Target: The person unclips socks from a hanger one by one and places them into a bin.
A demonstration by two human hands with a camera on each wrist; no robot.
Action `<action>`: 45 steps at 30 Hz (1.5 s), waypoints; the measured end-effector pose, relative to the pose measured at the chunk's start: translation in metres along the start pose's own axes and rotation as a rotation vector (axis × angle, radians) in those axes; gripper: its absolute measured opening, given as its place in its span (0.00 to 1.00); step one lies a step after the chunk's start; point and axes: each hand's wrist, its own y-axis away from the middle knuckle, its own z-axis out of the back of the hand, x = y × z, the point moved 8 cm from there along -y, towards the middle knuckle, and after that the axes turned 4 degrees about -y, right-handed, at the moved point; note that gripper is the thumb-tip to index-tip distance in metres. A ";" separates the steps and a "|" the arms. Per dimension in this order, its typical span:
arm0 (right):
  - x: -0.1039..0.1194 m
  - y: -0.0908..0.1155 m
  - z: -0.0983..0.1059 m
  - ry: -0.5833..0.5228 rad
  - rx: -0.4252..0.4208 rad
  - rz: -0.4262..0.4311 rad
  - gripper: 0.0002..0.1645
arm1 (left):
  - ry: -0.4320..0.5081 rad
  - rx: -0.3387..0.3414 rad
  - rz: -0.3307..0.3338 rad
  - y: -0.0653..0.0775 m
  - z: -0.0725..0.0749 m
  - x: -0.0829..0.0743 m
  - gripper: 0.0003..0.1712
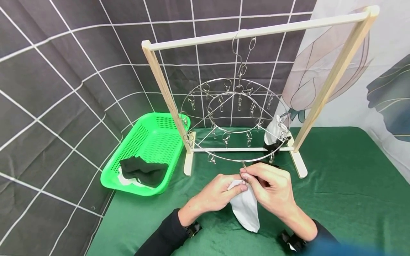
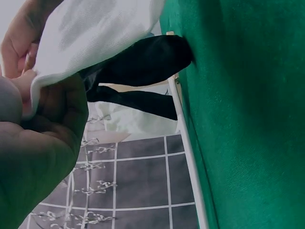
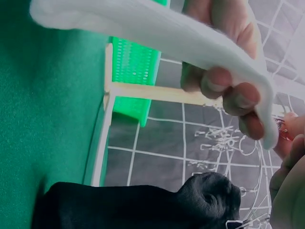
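My left hand (image 1: pixel 214 193) pinches the upper edge of a white sock (image 1: pixel 246 211), which hangs down below the fingers. At that edge my right hand (image 1: pixel 275 190) pinches a small metal clip (image 1: pixel 244 180) on the near side of the round wire hanger (image 1: pixel 230 160). In the right wrist view, the left fingers (image 3: pixel 221 86) curl round the sock's top and the clip (image 3: pixel 281 126) meets it. A black sock (image 3: pixel 138 205) hangs close to the right hand. Two dark socks (image 2: pixel 143 59) show behind the white one in the left wrist view.
A wooden rack (image 1: pixel 333 74) carries the hanger, with many clips round its two rings. At the hanger's right hangs a white sock (image 1: pixel 273 129) with black cloth below. A green basket (image 1: pixel 174 153) on the left holds black (image 1: pixel 144 170) and white cloth. Green cloth (image 1: pixel 346 206) covers the table.
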 end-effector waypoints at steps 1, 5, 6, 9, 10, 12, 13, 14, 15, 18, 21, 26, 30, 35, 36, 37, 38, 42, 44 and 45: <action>0.000 0.000 0.000 -0.003 -0.004 0.006 0.16 | -0.021 0.003 0.001 0.001 -0.002 0.005 0.10; 0.000 -0.001 0.000 0.003 -0.013 0.016 0.14 | -0.094 -0.030 0.054 0.005 0.002 0.016 0.10; 0.000 -0.001 0.000 0.008 -0.014 0.016 0.14 | -0.102 -0.052 0.087 0.007 0.008 0.016 0.10; -0.001 0.000 0.000 0.025 -0.013 0.014 0.13 | -0.087 -0.149 0.238 0.018 0.033 0.024 0.09; -0.002 0.001 0.000 0.026 -0.013 0.014 0.13 | -0.080 -0.194 0.291 0.024 0.045 0.030 0.09; -0.004 0.003 -0.001 0.031 -0.008 0.013 0.13 | -0.063 -0.293 0.404 0.039 0.072 0.049 0.09; -0.004 0.004 -0.001 0.032 -0.006 0.014 0.13 | -0.057 -0.353 0.467 0.049 0.088 0.059 0.10; -0.005 0.005 -0.002 0.032 -0.003 0.014 0.13 | -0.049 -0.411 0.523 0.060 0.104 0.070 0.10; -0.006 0.006 -0.003 0.031 -0.001 0.014 0.14 | -0.051 -0.468 0.577 0.071 0.120 0.079 0.10; -0.004 0.005 -0.003 0.038 0.001 0.024 0.14 | -0.041 -0.624 0.710 0.103 0.169 0.099 0.14; -0.001 0.003 -0.003 0.040 -0.005 0.027 0.14 | 0.005 -0.741 0.780 0.130 0.207 0.116 0.18; 0.004 0.001 -0.003 0.037 -0.007 0.026 0.13 | 0.041 -0.828 0.860 0.164 0.243 0.137 0.20; 0.006 -0.001 -0.004 0.039 0.002 0.025 0.15 | -0.017 -0.775 0.928 0.182 0.258 0.146 0.23; 0.005 0.001 -0.004 0.038 0.013 0.026 0.16 | -0.120 -0.658 1.010 0.198 0.265 0.156 0.28; 0.005 0.001 -0.004 0.035 0.013 0.029 0.16 | -0.115 -0.657 1.009 0.200 0.266 0.157 0.28; 0.004 0.002 -0.004 0.031 0.013 0.031 0.17 | -0.104 -0.668 1.007 0.202 0.268 0.158 0.28; 0.003 0.002 -0.004 0.029 0.013 0.030 0.17 | -0.093 -0.684 1.005 0.205 0.270 0.159 0.28; 0.002 0.003 -0.005 0.036 0.025 0.032 0.16 | -0.173 -0.755 1.016 0.213 0.281 0.152 0.29; 0.004 0.002 -0.006 0.044 0.030 0.036 0.15 | -0.297 -0.765 1.029 0.214 0.287 0.144 0.30; 0.005 0.001 -0.006 0.046 0.031 0.040 0.15 | -0.368 -0.775 1.028 0.213 0.290 0.139 0.30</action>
